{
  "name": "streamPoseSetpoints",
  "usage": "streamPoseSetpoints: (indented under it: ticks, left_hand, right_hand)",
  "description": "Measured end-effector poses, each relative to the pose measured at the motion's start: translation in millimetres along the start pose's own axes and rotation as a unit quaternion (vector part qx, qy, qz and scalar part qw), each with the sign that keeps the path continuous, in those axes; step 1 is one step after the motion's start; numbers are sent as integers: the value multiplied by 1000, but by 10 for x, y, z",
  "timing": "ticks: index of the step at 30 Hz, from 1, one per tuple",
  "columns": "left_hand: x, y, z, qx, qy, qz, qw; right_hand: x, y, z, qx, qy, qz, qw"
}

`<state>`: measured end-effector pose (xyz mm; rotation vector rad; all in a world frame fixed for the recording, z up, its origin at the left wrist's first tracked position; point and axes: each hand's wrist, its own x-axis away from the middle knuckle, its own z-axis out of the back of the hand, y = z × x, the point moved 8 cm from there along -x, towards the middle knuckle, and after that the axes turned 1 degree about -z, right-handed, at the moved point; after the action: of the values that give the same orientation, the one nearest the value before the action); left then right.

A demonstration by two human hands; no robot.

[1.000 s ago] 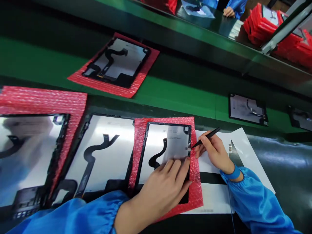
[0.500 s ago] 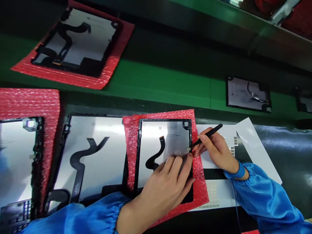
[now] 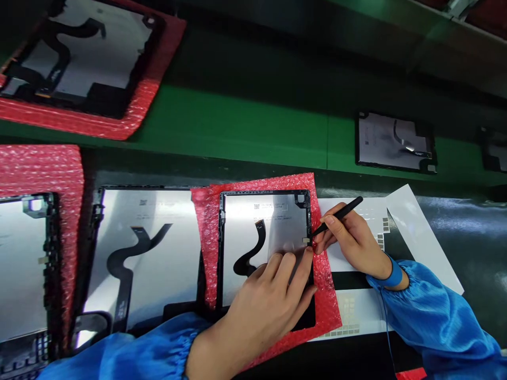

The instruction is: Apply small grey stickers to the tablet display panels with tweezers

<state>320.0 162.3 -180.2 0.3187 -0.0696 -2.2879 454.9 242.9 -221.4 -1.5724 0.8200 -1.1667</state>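
Observation:
My left hand [image 3: 263, 295] lies across the lower part of a tablet screen panel [image 3: 240, 211], fingers spread, fingertips near its right edge. The panel has a silvery back, a dark frame and a black ribbon cable [image 3: 253, 253]. In my right hand [image 3: 352, 240] is a slim black pointed tool [image 3: 343, 212]; whether it is tweezers or a pry stick I cannot tell. Its tip meets the panel's right edge beside a small pale tab [image 3: 306, 240]. Under the panel lies a red bubble-wrap sheet [image 3: 327, 295]. My left palm hides the panel's lower left.
To the left lie a larger panel [image 3: 166, 274] with a forked cable and another panel [image 3: 24, 264] on red wrap. Panels [image 3: 106, 53] [image 3: 390, 140] rest on the green strip beyond. White sheets [image 3: 428, 237] with small squares lie right. A cord [image 3: 387, 338] hangs from my blue wristband [image 3: 394, 274].
The view has shifted slightly, so the far panels sit further left and higher. Both hands keep almost the same pose, the tool's tip still at the panel's right edge.

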Motion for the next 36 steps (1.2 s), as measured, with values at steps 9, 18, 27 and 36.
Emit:
streamPoseSetpoints:
  ticks: [9,18,27,36]
  left_hand:
    - [-34,-12,-16,-7,-11,3,1000]
    - [-23,-72,-40,14,-3,4,1000]
    - [-56,-171,8,23,-13,38,999]
    - [265,826,1,83,-43,-186,978]
  right_hand:
    - [-6,-23,-5,14,-1,0,1000]
    - [32,-76,112,-53,39,40,997]
    - [1165,40,545,52,131,39,989]
    - [1805,491,422,128,140,-15,982]
